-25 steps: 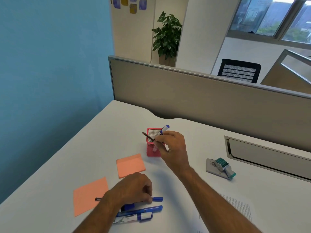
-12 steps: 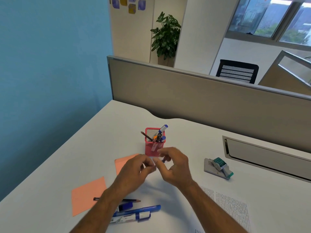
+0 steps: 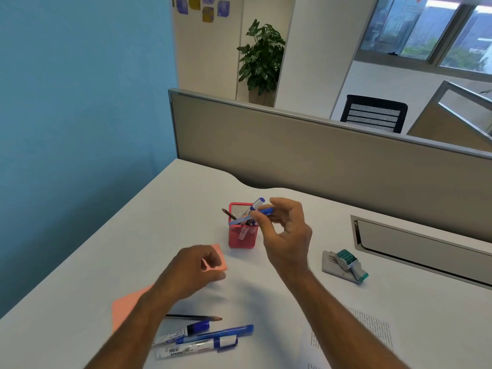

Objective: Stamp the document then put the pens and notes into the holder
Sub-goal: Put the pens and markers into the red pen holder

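Note:
A red mesh holder [image 3: 242, 237] stands mid-desk with a pencil and a blue-capped marker sticking out of it. My right hand [image 3: 288, 235] pinches a blue pen [image 3: 262, 212] just above the holder's rim, with the pen's tip pointing into it. My left hand [image 3: 195, 271] hovers with loosely curled fingers over an orange sticky note [image 3: 221, 258] and holds nothing I can see. A second orange note [image 3: 127, 307] lies near the desk's left edge. A pencil [image 3: 197, 317], two markers [image 3: 183, 334] [image 3: 197, 349] and another blue pen [image 3: 226, 332] lie near the front edge.
A teal and grey stamp [image 3: 346, 265] sits right of the holder. The printed document [image 3: 372, 334] lies at the front right under my right forearm. A grey partition [image 3: 319, 161] bounds the back of the desk, and a cable slot [image 3: 415, 243] is at the right.
My left hand lifted a blue pen off the desk and passed it to my right hand. My right hand carried it up to the holder. My left hand drew back over the note.

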Motion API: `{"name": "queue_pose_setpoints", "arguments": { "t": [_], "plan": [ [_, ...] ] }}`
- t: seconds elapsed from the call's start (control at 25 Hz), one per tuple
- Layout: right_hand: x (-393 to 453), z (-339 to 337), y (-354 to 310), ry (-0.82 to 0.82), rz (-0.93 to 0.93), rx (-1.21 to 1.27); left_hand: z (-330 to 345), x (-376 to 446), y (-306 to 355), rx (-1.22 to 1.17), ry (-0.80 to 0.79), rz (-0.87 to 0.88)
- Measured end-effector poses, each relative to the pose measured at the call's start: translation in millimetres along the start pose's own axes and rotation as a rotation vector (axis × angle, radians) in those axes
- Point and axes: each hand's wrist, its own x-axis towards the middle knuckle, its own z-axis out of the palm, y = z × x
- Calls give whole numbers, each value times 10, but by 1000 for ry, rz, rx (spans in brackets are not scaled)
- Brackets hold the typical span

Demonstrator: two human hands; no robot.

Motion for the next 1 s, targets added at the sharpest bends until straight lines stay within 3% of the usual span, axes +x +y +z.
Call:
{"name": "queue_pose_setpoints", "arguments": {
  "t": [0.16,0.44,0.6,0.76,0.88,1.0],
  "plan": [
    [191,74,62,-25,-95,-98,-119,-69,-187,214,-303,-44],
    [130,251,348,-223,-155,-316,-64,-155,-255,273,-344,-87],
    [105,342,370,-205,-29,-334,-33,-170,-225,306,-332,-41],
    [88,326,362,-271,-90,-394,-11,-169,-241,257,-298,-21],
    [42,270,363,-323,-171,-436,-52,-177,-279,183,-361,-19],
    [-1,222,349,-261,-168,-406,-115,-197,-321,166,-444,-39]
  ]
}}
